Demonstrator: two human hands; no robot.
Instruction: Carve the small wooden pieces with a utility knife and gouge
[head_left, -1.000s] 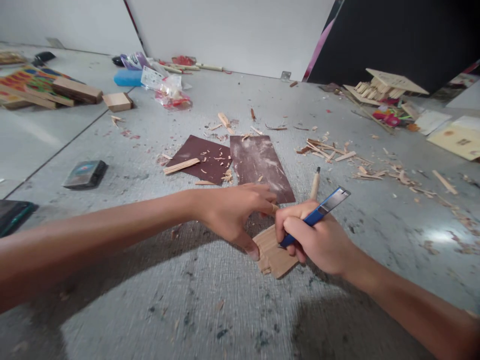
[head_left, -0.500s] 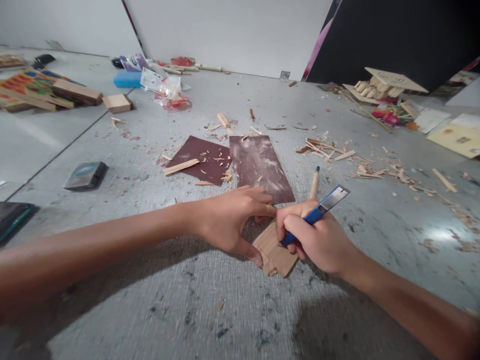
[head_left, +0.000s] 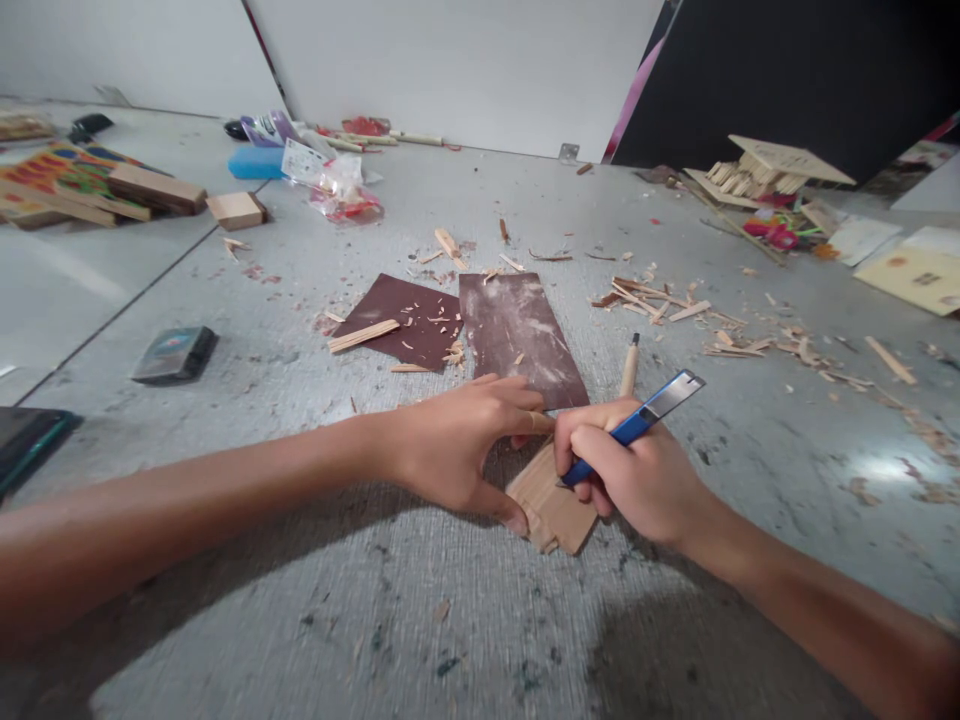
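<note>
A small flat piece of wood (head_left: 551, 505) with a ragged near edge lies on the grey surface. My left hand (head_left: 472, 445) grips it along its left side, thumb at the near corner and fingers at the far end. Closed around a blue cutter knife (head_left: 634, 425), my right hand (head_left: 637, 475) rests over the wood's right part, the knife's lower tip touching the wood's face. Beyond the hands lie two brown sheets (head_left: 517, 335), (head_left: 405, 325) dusted with shavings. A pencil-like stick (head_left: 630, 365) shows just behind my right hand.
Wood splinters (head_left: 652, 300) are scattered to the right. A dark box-like block (head_left: 174, 355) and a dark device (head_left: 30, 445) lie left. Wood blocks (head_left: 236, 209) and plastic packets (head_left: 345, 190) sit farther back. A small wooden model (head_left: 772, 175) stands back right.
Both hands keep nearly the same hold and position. The knife and right hand have shifted very slightly.
</note>
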